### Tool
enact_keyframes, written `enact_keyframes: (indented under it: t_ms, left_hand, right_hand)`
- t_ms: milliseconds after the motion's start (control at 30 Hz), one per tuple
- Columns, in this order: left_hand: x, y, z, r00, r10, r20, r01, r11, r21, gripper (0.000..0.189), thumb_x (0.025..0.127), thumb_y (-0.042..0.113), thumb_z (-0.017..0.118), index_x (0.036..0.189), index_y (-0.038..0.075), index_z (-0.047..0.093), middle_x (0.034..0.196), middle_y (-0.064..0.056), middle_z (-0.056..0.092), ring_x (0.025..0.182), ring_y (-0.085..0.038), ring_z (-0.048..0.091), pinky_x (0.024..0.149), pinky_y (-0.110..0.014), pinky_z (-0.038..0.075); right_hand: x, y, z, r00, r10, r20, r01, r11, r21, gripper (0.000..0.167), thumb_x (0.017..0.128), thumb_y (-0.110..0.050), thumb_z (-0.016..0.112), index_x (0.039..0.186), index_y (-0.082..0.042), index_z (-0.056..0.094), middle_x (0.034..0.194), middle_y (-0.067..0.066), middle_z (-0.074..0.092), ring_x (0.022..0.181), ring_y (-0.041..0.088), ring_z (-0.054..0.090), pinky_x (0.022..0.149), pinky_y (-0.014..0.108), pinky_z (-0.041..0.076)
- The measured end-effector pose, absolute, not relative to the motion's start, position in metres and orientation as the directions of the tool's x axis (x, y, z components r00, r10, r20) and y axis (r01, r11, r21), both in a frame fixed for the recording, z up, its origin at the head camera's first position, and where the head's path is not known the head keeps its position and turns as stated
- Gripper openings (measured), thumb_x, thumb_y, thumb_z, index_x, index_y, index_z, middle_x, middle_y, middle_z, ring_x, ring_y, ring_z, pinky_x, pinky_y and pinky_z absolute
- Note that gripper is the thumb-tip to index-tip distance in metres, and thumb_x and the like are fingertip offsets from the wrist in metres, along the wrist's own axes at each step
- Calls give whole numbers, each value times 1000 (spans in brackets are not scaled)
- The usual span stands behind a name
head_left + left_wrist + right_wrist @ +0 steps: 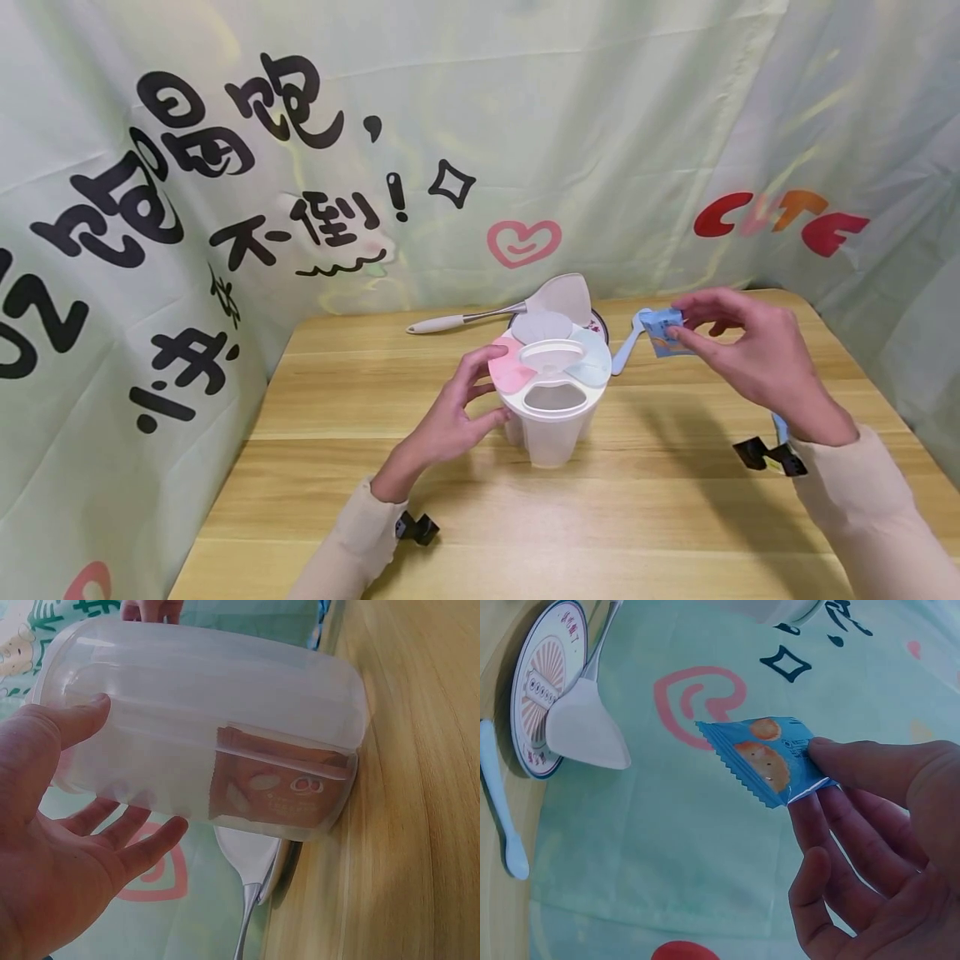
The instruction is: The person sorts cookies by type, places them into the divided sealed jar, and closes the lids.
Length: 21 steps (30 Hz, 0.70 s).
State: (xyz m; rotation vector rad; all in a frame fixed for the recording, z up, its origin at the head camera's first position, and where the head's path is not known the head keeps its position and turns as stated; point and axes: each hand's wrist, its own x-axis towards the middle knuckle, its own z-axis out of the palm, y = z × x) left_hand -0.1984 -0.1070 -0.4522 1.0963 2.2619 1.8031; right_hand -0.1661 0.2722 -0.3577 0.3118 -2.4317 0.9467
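A translucent plastic storage container (pixel 551 442) stands upright on the table, its several compartments under a white lid with pink, pale blue and greyish flaps. One opening (pixel 555 397) at the front of the lid is uncovered. My left hand (pixel 457 408) holds the container at its left side, thumb in front and fingers around the wall. Through that wall a brown snack packet (pixel 277 784) shows in the left wrist view. Right of the container, my right hand (pixel 750 350) pinches a small blue biscuit packet (pixel 769 761) between thumb and fingers, above the table.
Behind the container, a pale spatula (pixel 562 298) lies across a round patterned plate (pixel 544 690). A light blue spoon (pixel 628 346) lies to the right on the wooden table (pixel 337 400). Near my right wrist, part of a blue item (pixel 780 427) shows. A printed curtain (pixel 622 150) hangs behind.
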Motion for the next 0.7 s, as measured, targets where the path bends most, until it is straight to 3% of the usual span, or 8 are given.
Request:
enact_keyframes:
  t_ms: [300, 533, 700]
  left_hand:
    - [-198, -107, -452, -749, 543, 380, 493, 73, 867, 81, 92, -10, 79, 159, 11, 39, 169, -13, 43, 147, -38, 56, 119, -46, 57]
    - [-198, -107, -453, -747, 542, 385, 499, 73, 864, 81, 92, -9, 80, 160, 11, 39, 170, -13, 42, 147, -39, 56, 118, -46, 58]
    - [-198, -107, -453, -745, 545, 386, 501, 74, 862, 81, 93, -8, 79, 160, 11, 39, 170, -13, 43, 147, -39, 57, 118, -46, 58]
  right_hand:
    - [-155, 259, -345, -801, -38, 598, -444, 707, -550, 43, 77, 6, 95, 115, -8, 82, 95, 13, 82, 82, -18, 62, 77, 0, 48]
    - [-144, 247, -335, -748, -73, 660, -526, 672, -522, 50, 70, 12, 96, 114, -8, 82, 99, -32, 71, 82, -16, 64, 79, 3, 50]
    - [-139, 241, -330, -704, -107, 702, -586, 645, -490, 57, 64, 17, 96, 114, -6, 82, 104, -34, 71, 85, -15, 66, 80, 4, 51]
